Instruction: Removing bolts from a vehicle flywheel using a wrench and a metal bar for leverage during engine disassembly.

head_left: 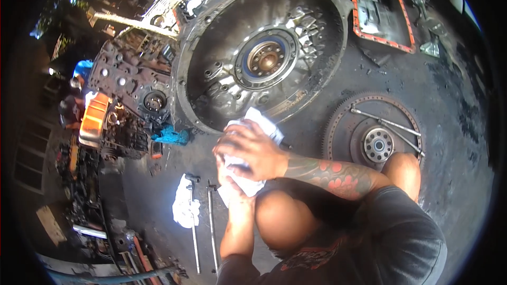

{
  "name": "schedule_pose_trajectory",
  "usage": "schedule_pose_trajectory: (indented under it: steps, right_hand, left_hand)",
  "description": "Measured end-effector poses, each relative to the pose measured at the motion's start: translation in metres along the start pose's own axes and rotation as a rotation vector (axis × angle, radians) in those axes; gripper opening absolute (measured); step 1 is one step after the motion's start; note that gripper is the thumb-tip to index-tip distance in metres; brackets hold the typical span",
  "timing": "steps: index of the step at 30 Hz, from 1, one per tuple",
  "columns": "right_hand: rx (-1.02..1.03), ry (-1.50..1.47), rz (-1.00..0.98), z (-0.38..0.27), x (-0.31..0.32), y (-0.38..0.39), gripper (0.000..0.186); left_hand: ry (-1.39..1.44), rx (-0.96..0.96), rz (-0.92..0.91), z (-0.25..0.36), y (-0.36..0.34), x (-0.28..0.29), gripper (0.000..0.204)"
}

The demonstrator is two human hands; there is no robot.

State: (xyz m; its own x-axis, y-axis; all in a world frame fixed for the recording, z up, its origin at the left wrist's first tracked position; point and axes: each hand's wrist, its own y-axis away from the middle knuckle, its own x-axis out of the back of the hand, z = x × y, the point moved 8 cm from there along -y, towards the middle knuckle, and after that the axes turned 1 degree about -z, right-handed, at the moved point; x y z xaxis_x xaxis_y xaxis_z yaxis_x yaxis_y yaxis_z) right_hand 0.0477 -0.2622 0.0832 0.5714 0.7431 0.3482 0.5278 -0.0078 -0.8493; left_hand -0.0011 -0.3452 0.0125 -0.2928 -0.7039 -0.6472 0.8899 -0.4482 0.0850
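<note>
Below the round bell housing on the oily floor, a white rag is clutched between the right hand, closed over it, and the left hand, gripping from beneath. Hand-wiping is judged the step underway; a nearby long-handled wrench would next need a clean, dry grip.

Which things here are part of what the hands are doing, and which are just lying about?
In hand:
- white rag, gripped between right hand and left hand
- round engine housing, just beyond the rag

Lying about:
- toothed flywheel with long rods across it
- second rag and two long-handled tools on the floor
- orange-rimmed pan
- blue cloth
</note>
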Motion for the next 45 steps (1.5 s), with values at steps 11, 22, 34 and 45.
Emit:
schedule_pose_trajectory:
  steps: [11,22,34,45]
  right_hand:
    - [-0.589,-0.281,0.808,0.131,0.174,0.049,0.024]
    - [-1.113,-1.802,0.628,0.163,-0.026,0.110,0.034]
    - [-0.419,0.265,0.251,0.091,0.048,0.096,0.044]
    - [-0.884,-0.519,1.099,0.311,0.156,0.211,0.039]
  left_hand:
    - [-1.195,-0.072,-0.593,-0.080,-0.015,-0.161,0.060]
    - [-1.645,-0.852,-0.776,-0.090,-0.077,-0.142,0.034]
    - [-0.474,0.193,-0.468,-0.098,-0.115,-0.035,0.053]
    - [-1.747,-0.279,-1.125,-0.188,-0.021,-0.189,0.059]
